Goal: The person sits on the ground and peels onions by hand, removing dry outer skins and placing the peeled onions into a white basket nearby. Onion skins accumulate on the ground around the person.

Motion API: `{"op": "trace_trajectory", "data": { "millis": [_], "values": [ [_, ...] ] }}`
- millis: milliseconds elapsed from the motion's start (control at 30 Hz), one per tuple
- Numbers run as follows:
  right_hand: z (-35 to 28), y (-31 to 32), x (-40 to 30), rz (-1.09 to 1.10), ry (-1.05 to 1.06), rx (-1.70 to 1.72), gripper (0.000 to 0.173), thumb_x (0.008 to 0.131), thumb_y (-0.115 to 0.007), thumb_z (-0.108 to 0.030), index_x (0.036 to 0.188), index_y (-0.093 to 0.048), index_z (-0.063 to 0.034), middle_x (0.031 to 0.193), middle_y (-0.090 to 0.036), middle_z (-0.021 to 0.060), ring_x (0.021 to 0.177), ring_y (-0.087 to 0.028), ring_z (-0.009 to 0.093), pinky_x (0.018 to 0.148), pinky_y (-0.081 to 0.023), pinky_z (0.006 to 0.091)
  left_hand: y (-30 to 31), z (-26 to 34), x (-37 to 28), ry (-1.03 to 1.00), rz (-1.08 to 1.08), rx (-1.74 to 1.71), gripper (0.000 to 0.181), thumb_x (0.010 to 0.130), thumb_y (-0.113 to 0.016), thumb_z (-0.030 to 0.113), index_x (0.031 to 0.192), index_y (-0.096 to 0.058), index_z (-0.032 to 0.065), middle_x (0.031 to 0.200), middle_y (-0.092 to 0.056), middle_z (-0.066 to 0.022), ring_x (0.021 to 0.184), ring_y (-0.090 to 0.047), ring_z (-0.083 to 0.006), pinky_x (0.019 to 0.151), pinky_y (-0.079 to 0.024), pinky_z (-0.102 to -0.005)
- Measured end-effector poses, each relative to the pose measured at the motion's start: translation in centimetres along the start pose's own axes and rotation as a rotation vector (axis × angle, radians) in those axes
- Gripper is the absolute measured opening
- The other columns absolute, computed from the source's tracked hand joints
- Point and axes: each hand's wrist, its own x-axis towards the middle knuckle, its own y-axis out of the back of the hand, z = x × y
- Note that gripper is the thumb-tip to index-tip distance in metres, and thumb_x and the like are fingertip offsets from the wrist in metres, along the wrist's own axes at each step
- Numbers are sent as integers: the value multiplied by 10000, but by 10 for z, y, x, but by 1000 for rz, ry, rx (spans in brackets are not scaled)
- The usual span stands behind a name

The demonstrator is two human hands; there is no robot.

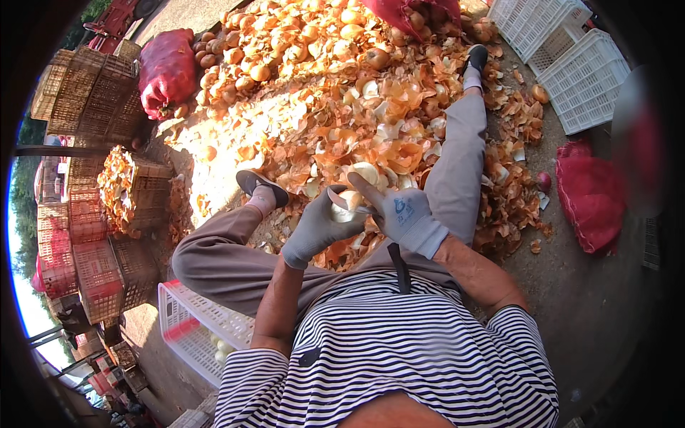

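My left hand (321, 227), in a grey work glove, grips a pale, peeled-looking onion (344, 215) in front of my lap. My right hand (405, 213), gloved in grey with a blue print on its back, holds a small knife (365, 209). The knife's blade lies across the onion, and its handle is hidden in my fist. My right index finger points out past the onion. Beneath and beyond both hands spreads a heap of dry onion skins (348, 134). Whole brown onions (260, 73) lie at the heap's far left.
A white plastic crate (179, 313) with peeled onions stands by my left hip. Red mesh sacks (168, 69) lie far left and far ahead. White crates (583, 80) and a red mesh bag (588, 198) are on the right. Stacked crates (96, 273) line the left.
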Motion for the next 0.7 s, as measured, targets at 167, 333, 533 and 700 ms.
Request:
{"op": "trace_trajectory", "data": {
  "millis": [167, 333, 533, 700],
  "values": [
    [24, 3, 1, -349, -636, 1108, 738, 865, -681, -144, 1533, -376, -220, 670, -603, 35, 491, -558, 131, 433, -447, 283, 10, -20, 3, -46, -74, -271, 817, 694, -840, 165, 1387, -454, -31, 1275, -575, -103, 1162, -566, -176, 1000, -457, -316],
    [17, 40, -2, -296, -447, 1271, 565, 940, -633, -211, 1474, -456, -155, 714, -650, 91, 546, -642, 166, 508, -552, 284, 5, -11, -3, -21, -99, -463, 1034, 595, -940, 325, 1426, -423, -10, 1263, -581, -92, 1147, -587, -186, 974, -482, -315],
    [12, 33, -17, 6, 8, 553, 648, 922, -595, -289, 1526, -362, -271, 923, -722, 135, 733, -712, 295, 724, -586, 357, 10, -9, -10, -85, -103, -622, 1097, 574, -946, 413, 1427, -407, -16, 1280, -589, -127, 1148, -605, -223, 971, -498, -336],
    [15, 34, -26, -99, 36, 528, 676, 915, -592, -230, 1538, -335, -282, 873, -718, 131, 656, -697, 273, 637, -574, 362, 8, 0, -8, -100, -118, -612, 1124, 584, -928, 464, 1439, -393, -31, 1274, -595, -129, 1153, -604, -221, 971, -496, -337]
  ]
}}
